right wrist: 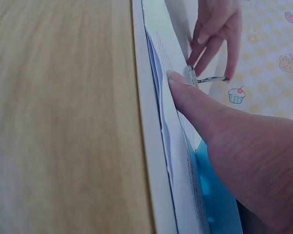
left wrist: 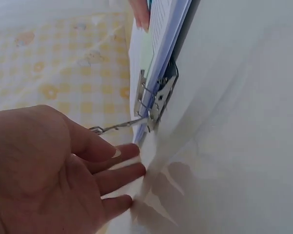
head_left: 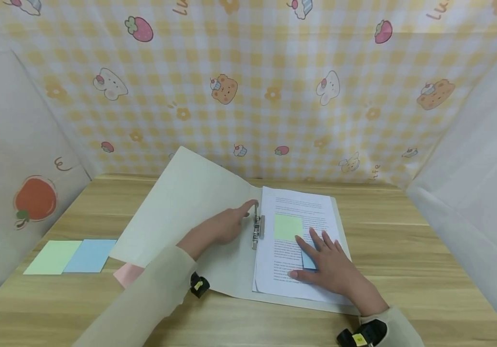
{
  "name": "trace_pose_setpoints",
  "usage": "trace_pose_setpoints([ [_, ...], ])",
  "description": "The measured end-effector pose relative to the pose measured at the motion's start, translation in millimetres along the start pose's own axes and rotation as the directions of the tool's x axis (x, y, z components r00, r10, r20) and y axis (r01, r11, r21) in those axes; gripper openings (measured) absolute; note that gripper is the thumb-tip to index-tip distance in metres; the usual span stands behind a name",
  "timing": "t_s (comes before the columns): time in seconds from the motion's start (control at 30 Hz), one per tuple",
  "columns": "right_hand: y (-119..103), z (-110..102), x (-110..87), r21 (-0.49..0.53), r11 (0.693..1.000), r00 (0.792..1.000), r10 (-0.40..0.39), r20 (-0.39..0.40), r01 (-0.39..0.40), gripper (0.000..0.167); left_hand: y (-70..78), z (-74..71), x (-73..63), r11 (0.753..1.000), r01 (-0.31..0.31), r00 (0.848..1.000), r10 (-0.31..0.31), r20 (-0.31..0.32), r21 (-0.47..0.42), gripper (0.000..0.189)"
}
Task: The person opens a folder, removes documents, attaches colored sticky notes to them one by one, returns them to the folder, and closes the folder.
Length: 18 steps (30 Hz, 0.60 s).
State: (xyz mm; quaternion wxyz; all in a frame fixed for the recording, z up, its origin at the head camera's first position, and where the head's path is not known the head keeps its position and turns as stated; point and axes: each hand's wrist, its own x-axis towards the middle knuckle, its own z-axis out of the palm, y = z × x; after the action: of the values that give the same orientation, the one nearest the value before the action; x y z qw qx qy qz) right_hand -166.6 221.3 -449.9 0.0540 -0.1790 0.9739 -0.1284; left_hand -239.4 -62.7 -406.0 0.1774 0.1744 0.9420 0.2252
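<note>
A pale folder lies open on the table, its cover spread to the left. Printed sheets are stacked on its right side, bearing a light green sticky note and a blue one partly hidden by a hand. At the sheets' left edge is a metal lever clip. My left hand touches the raised lever with an extended index fingertip, the other fingers loose near the clip. My right hand rests with spread fingers on the sheets, thumb near their lower edge.
Left of the folder, a green sticky note and a blue sticky note lie side by side on the wooden table. A pink note sticks out from under the cover. A yellow checked cloth hangs behind.
</note>
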Motion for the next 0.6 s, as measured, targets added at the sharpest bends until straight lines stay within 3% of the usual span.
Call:
trace_pose_setpoints([
  [0.27, -1.2, -0.7, -0.4, -0.002, 1.000, 1.000, -0.001, -0.009, 0.001, 0.091, 7.1, 8.0, -29.4, 0.991, -0.015, 1.000, 0.014, 0.012, 0.135, 0.067],
  [0.6, -1.2, -0.9, -0.6, 0.009, 1.000, 1.000, 0.003, -0.003, -0.003, 0.090, 9.9, 16.5, -51.3, 0.987, -0.033, 0.997, 0.021, 0.075, 0.159, 0.081],
])
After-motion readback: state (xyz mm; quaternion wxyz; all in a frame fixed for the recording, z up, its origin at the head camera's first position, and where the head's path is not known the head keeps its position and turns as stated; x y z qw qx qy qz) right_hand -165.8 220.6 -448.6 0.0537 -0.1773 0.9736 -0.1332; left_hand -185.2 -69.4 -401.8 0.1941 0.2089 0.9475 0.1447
